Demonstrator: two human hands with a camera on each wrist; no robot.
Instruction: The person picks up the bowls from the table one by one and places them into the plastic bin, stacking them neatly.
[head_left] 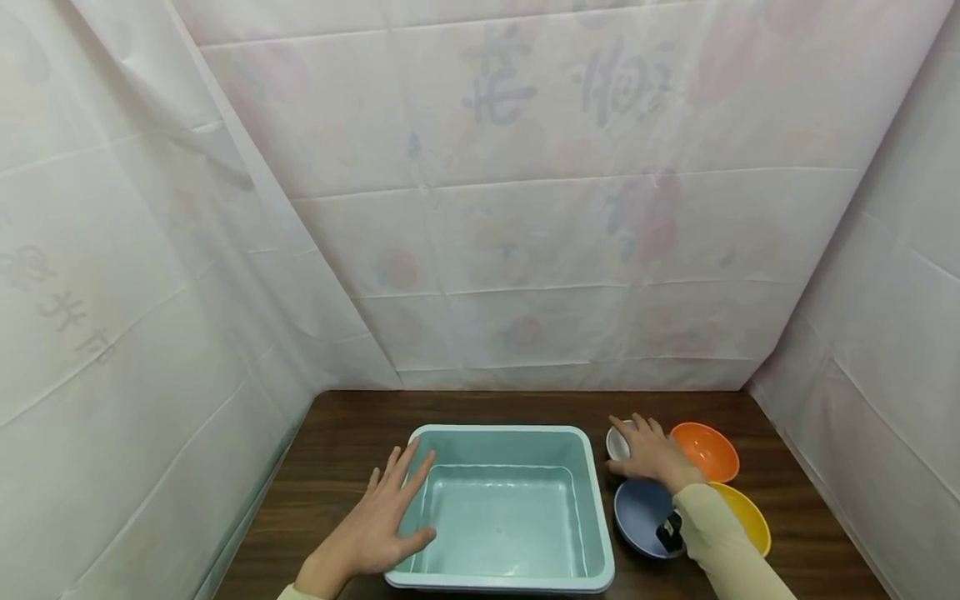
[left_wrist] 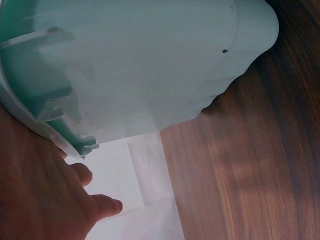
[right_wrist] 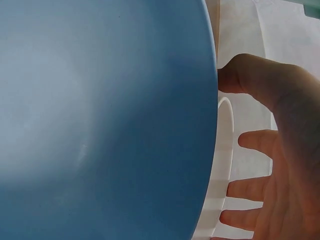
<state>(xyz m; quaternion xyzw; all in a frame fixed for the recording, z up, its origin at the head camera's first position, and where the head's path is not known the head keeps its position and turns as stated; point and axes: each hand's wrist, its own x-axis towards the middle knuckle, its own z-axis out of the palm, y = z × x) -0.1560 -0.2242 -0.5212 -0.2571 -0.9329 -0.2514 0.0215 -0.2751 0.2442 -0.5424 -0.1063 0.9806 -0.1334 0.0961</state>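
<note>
A pale green plastic basin (head_left: 502, 430) stands on the table, its inside bare. My left hand (head_left: 373, 527) is at its left rim, fingers spread and holding nothing; whether it touches the rim is unclear. The basin's outer wall (left_wrist: 150, 65) fills much of the left wrist view. Over a white bowl (head_left: 617, 447) to the right of the basin hovers my right hand (head_left: 654, 457), fingers spread, partly hiding the bowl. Nearer to me sits a blue bowl (head_left: 636, 510), which looms large in the right wrist view, with the white bowl (right_wrist: 223, 150) behind it.
An orange bowl (head_left: 708, 450) lies beyond my right wrist. Right of the blue bowl is a yellow bowl (head_left: 752, 521), partly covered by my sleeve (head_left: 720, 542). A small black device (head_left: 670, 532) is at my right wrist. White sheets (head_left: 525, 250) hang around the dark wooden table (head_left: 330, 442).
</note>
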